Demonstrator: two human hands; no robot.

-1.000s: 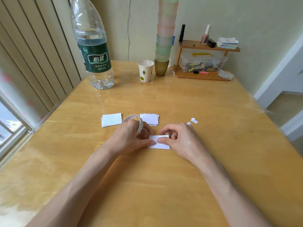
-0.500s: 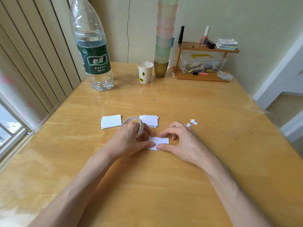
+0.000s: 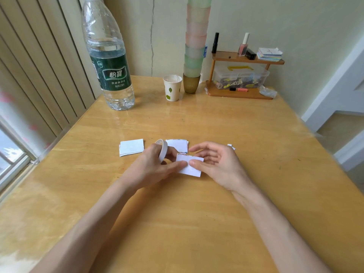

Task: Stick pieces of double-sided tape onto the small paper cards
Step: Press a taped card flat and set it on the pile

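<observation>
A white paper card [image 3: 190,166] is tilted just above the wooden table [image 3: 177,213], between my two hands. My right hand [image 3: 216,164] pinches its right part, thumb on top and fingers behind it. My left hand [image 3: 151,168] holds a roll of double-sided tape [image 3: 163,150] that sits round its fingers, and its thumb touches the card's left edge. Two small stacks of white cards lie just behind the hands: one stack [image 3: 131,147] to the left, the other stack [image 3: 177,145] partly hidden by the roll and the hands.
Small white paper scraps [image 3: 230,146] lie right of my right hand. At the back stand a large water bottle [image 3: 110,71], a paper cup [image 3: 172,88], a tall stack of coloured cups [image 3: 195,56] and a wooden shelf [image 3: 240,93] with a plastic box. A window is at the left.
The card has come up off the table and tilted toward me. My right hand's fingers have opened out behind it, and the tape roll has turned more edge-on.
</observation>
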